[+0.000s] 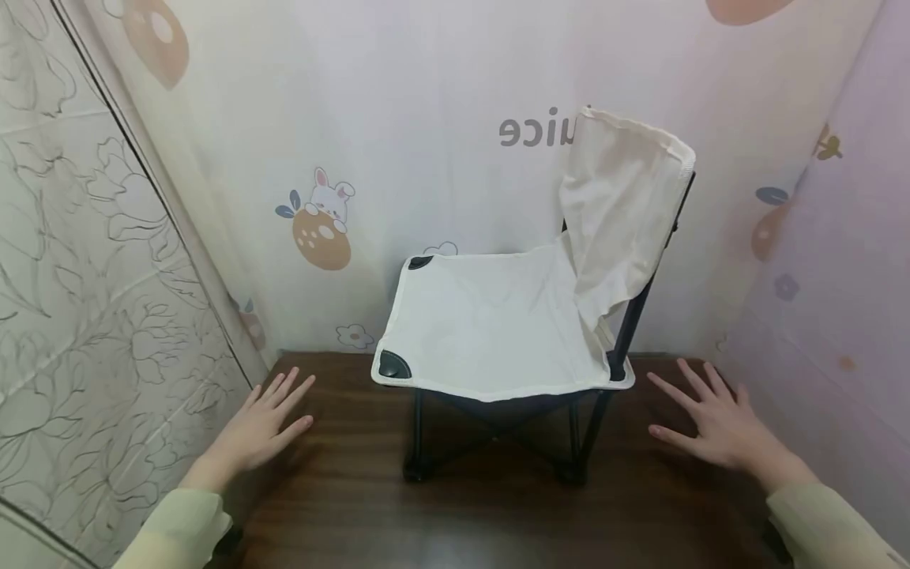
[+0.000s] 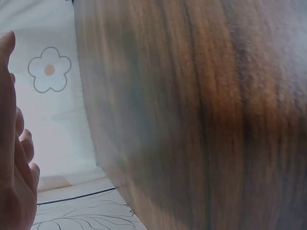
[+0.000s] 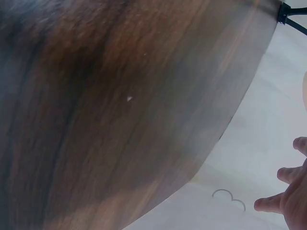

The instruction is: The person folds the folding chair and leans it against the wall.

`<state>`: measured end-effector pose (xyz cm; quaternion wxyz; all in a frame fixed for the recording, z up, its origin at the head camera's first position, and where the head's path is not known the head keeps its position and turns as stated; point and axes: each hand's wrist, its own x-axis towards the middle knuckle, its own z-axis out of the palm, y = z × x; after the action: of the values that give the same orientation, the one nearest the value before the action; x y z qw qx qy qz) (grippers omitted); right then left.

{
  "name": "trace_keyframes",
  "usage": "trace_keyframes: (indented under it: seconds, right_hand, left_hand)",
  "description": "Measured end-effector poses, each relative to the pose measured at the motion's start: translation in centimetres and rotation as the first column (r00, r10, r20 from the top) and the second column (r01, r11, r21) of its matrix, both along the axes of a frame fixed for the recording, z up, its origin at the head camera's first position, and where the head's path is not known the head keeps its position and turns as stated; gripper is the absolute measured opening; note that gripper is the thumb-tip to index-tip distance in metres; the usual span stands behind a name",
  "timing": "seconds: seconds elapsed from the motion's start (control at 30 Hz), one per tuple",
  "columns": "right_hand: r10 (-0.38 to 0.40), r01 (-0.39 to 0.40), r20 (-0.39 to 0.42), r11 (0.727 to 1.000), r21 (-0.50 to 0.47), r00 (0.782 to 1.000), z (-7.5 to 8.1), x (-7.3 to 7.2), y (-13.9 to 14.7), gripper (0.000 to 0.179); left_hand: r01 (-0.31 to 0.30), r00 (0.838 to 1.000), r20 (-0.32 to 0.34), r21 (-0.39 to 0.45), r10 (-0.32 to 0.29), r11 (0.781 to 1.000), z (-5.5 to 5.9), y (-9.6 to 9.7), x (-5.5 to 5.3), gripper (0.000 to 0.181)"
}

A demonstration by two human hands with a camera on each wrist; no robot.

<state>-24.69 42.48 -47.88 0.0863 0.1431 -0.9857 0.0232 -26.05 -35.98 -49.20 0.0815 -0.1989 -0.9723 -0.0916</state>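
A small folding chair (image 1: 490, 324) with white fabric and a dark frame stands unfolded on the dark wooden table (image 1: 341, 521). Its seat faces up, and the loose backrest (image 1: 626, 205) rises on the right side. To the left of the chair my left hand (image 1: 259, 423) hovers with fingers spread, holding nothing. My right hand (image 1: 714, 419) is spread on the other side, apart from the chair and holding nothing. In the left wrist view, the fingers (image 2: 19, 143) show at the left edge. One dark chair foot (image 3: 284, 13) appears at the top of the right wrist view.
Behind the table hangs a pale curtain (image 1: 426, 158) printed with rabbits, fruit and flowers. A white sheet with line-drawn flowers (image 1: 121, 316) closes off the left side. On the right, a pale printed curtain (image 1: 832, 316) comes close to my right arm.
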Motion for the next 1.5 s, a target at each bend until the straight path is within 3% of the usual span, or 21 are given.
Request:
trace_keyframes:
  seconds: [0.17,0.43,0.67,0.83,0.93,1.1,1.2,1.5]
  right_hand:
    - [-0.012,0.012,0.007,1.0,-0.022,1.0,-0.4,-0.1,0.2,0.1]
    - [-0.009,0.008,-0.006,0.999,-0.041,1.0,-0.5,-0.1,0.2,0.102]
    - [-0.009,0.006,-0.03,0.994,-0.106,1.0,0.2,-0.3,0.0,0.104]
    - [0.014,-0.033,-0.118,0.986,-0.165,0.993,1.6,-0.1,-0.8,0.102]
    - [0.039,-0.077,-0.18,0.975,-0.207,0.983,2.6,0.1,-1.5,0.1]
    - [0.068,-0.142,-0.251,0.947,-0.287,0.966,4.5,0.6,-3.5,0.093]
    - [0.073,-0.172,-0.29,0.927,-0.332,0.954,5.6,1.0,-5.0,0.089]
    - [0.081,-0.242,-0.351,0.863,-0.444,0.933,7.4,2.5,-7.9,0.078]
  left_hand:
    - [0.012,1.0,-0.013,0.014,-0.011,1.0,0.3,0.1,-0.1,0.072]
    - [-0.011,1.0,0.022,0.029,0.01,1.0,2.1,0.2,-1.0,0.074]
    - [0.017,0.997,-0.082,0.092,-0.01,0.996,4.0,0.9,-2.5,0.074]
    - [0.032,0.989,-0.146,0.16,-0.009,0.987,5.4,2.0,-3.3,0.073]
    - [0.053,0.98,-0.199,0.22,-0.008,0.974,6.3,3.0,-4.0,0.07]
    - [0.094,0.947,-0.322,0.312,0.013,0.945,7.8,4.9,-5.4,0.06]
    - [0.113,0.934,-0.356,0.36,0.024,0.926,8.6,6.0,-6.4,0.057]
    - [0.173,0.951,-0.308,0.461,-0.026,0.87,11.1,9.1,-9.2,0.056]
